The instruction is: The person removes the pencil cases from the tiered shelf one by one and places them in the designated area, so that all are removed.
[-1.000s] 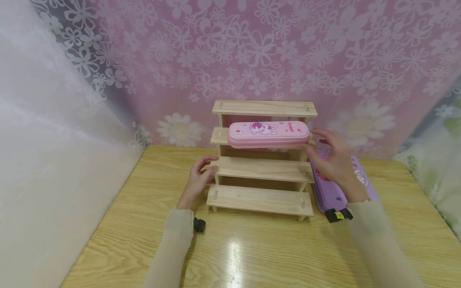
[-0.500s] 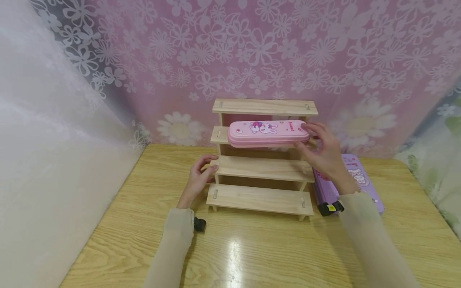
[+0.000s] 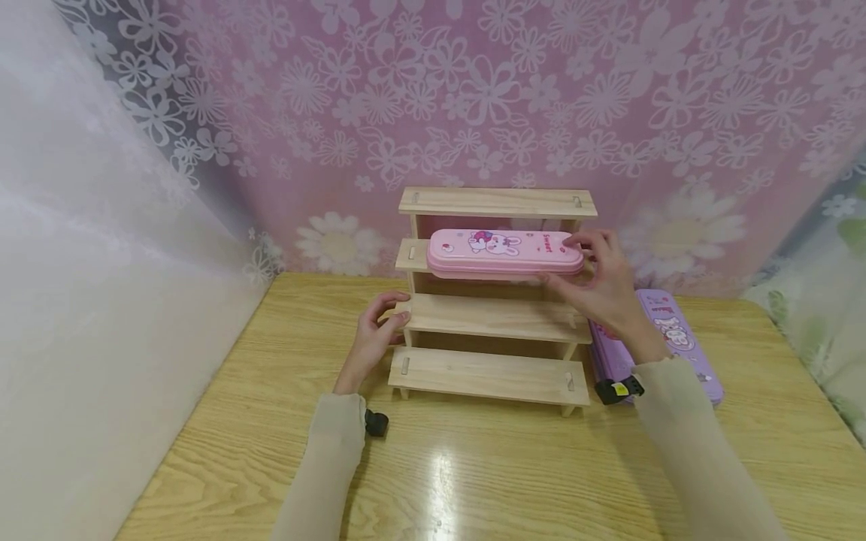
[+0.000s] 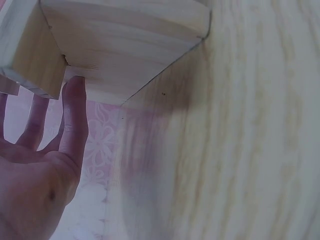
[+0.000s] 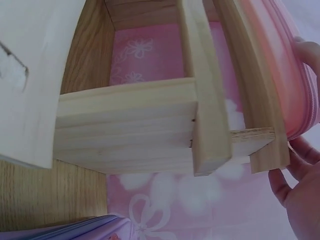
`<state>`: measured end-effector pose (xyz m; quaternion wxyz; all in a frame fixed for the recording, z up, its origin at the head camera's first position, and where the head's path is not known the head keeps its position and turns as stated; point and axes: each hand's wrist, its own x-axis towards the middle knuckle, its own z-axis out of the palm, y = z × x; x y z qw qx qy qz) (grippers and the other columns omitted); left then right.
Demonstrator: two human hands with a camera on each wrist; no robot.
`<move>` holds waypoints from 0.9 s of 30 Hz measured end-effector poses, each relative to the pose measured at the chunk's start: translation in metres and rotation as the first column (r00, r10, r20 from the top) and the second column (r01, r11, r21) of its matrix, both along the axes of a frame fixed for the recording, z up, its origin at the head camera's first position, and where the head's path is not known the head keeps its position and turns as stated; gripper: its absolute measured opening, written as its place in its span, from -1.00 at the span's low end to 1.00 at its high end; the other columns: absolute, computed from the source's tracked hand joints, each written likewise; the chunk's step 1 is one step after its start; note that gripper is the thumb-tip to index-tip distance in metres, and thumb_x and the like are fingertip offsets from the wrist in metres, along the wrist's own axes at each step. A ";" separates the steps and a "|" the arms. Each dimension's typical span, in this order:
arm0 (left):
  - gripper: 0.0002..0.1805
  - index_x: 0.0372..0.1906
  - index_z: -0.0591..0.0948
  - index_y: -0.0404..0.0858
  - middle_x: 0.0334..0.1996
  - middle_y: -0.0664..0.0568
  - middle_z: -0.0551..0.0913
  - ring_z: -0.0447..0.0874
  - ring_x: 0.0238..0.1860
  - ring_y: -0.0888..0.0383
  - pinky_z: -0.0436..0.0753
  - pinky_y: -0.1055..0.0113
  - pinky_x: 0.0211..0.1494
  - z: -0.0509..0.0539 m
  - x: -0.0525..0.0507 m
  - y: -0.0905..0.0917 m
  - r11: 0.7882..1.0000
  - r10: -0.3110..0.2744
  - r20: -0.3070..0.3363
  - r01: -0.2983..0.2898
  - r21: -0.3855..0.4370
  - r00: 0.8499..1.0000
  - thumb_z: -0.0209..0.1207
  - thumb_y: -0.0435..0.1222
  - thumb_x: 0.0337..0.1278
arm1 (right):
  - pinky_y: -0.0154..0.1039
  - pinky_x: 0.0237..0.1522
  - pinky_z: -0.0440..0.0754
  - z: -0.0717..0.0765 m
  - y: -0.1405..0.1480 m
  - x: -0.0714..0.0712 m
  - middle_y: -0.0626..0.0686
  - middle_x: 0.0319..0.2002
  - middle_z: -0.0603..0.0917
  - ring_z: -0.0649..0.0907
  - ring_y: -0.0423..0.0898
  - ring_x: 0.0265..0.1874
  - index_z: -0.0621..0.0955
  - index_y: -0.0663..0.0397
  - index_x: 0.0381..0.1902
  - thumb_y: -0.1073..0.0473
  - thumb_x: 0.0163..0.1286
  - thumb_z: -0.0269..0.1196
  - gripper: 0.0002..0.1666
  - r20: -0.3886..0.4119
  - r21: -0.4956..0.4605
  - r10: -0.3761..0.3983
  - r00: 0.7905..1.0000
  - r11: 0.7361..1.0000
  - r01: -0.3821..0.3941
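Observation:
A pink pencil case (image 3: 507, 254) with a rabbit print and the word "Sweet" lies lengthwise on the second-highest step of a tiered wooden rack (image 3: 487, 376). My right hand (image 3: 605, 293) holds its right end, fingers on the lid and thumb low at the front. From the right wrist, the zipped side of the case (image 5: 295, 85) shows, with a digit against it and other fingers by the shelf end. My left hand (image 3: 372, 332) grips the left end of the tier below, thumb at the front. The left wrist view shows its fingers (image 4: 75, 117) up against the wood.
Right of the rack, two purple pencil cases (image 3: 679, 342) lie on the wood-grain table (image 3: 501, 466), partly covered by my right forearm. A pink flowered curtain (image 3: 487, 98) hangs close behind the rack. Pale fabric (image 3: 101, 300) borders the left side.
My right hand has moved left from beside the pink pencil case onto its right end. The case has shifted very slightly. My left hand has stayed on the rack.

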<state>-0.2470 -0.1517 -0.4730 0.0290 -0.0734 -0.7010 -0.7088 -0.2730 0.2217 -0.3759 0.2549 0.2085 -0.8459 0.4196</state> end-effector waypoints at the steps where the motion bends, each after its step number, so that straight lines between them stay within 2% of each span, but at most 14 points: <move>1: -0.66 0.22 0.56 -0.19 0.13 -0.07 0.54 0.69 -0.15 0.10 0.77 0.15 -0.23 0.000 0.000 0.000 1.000 0.000 -0.001 0.000 0.001 1.000 0.20 -0.30 0.40 | 0.12 0.19 0.39 0.000 0.000 0.001 0.23 0.10 0.41 0.49 0.15 0.14 0.52 0.21 0.12 0.24 0.00 0.61 -0.27 0.008 -0.002 0.002 1.000 1.000 -0.002; 6: -0.65 0.23 0.55 -0.22 0.12 -0.06 0.53 0.68 -0.16 0.13 0.78 0.17 -0.23 -0.002 -0.001 0.001 1.000 0.007 0.001 -0.007 0.004 1.000 0.20 -0.30 0.40 | -0.16 0.10 0.39 0.003 -0.001 0.005 0.19 0.12 0.39 0.46 -0.03 0.06 0.51 0.20 0.05 0.25 -0.02 0.64 -0.28 0.036 0.002 -0.007 0.999 1.000 0.007; 10: -0.65 0.22 0.56 -0.23 0.10 -0.06 0.54 0.70 -0.19 0.13 0.78 0.20 -0.25 -0.002 -0.001 0.001 1.000 0.008 0.000 -0.008 0.008 1.000 0.20 -0.32 0.39 | -0.20 -0.01 0.38 0.004 -0.001 0.008 0.19 0.12 0.49 0.46 -0.02 0.00 0.47 0.22 0.03 0.27 -0.05 0.64 -0.26 0.055 0.004 0.008 0.998 1.000 -0.008; 14: -0.65 0.21 0.56 -0.23 0.10 -0.10 0.54 0.70 -0.20 0.14 0.78 0.20 -0.26 -0.002 -0.001 0.001 1.000 0.007 -0.002 -0.007 0.009 1.000 0.21 -0.31 0.39 | -0.24 -0.10 0.36 0.006 -0.001 0.011 0.12 -0.04 0.54 0.45 -0.02 -0.07 0.43 0.25 0.01 0.30 -0.08 0.64 -0.23 0.044 0.017 0.038 0.998 0.999 -0.039; 18: -0.65 0.21 0.56 -0.22 0.12 -0.13 0.54 0.70 -0.19 0.14 0.78 0.17 -0.24 -0.002 -0.001 0.001 1.000 0.007 -0.003 -0.007 0.006 1.000 0.21 -0.30 0.39 | -0.36 -0.12 0.34 0.006 0.000 0.014 0.09 -0.10 0.52 0.43 -0.10 -0.10 0.44 0.26 -0.03 0.33 -0.16 0.67 -0.22 -0.011 0.048 0.056 0.998 0.997 -0.055; 21: -0.66 0.21 0.57 -0.21 0.12 -0.12 0.54 0.69 -0.16 0.13 0.78 0.15 -0.23 -0.001 -0.001 0.001 1.000 0.010 0.000 -0.010 0.002 1.000 0.21 -0.29 0.39 | -0.42 -0.09 0.33 0.004 0.000 0.016 0.14 -0.08 0.54 0.43 -0.15 -0.10 0.46 0.30 -0.03 0.34 -0.23 0.69 -0.18 -0.061 0.068 0.068 0.996 0.996 -0.064; 25: -0.66 0.21 0.57 -0.22 0.12 -0.12 0.53 0.68 -0.12 0.09 0.78 0.11 -0.19 -0.001 -0.001 0.001 1.000 0.017 0.004 -0.017 -0.003 1.000 0.21 -0.28 0.41 | -0.46 -0.03 0.32 0.002 0.000 0.019 0.23 -0.03 0.56 0.44 -0.10 -0.07 0.48 0.36 0.00 0.35 -0.30 0.71 -0.11 -0.116 0.086 0.086 0.990 0.993 -0.077; 27: -0.65 0.22 0.56 -0.23 0.12 -0.12 0.53 0.67 -0.10 0.06 0.78 0.07 -0.16 -0.002 -0.001 0.001 1.000 0.018 0.005 -0.018 -0.004 1.000 0.21 -0.28 0.41 | -0.42 -0.01 0.34 0.000 0.000 0.020 0.25 -0.01 0.56 0.46 -0.05 -0.05 0.49 0.38 0.04 0.35 -0.32 0.72 -0.07 -0.134 0.096 0.090 0.987 0.992 -0.078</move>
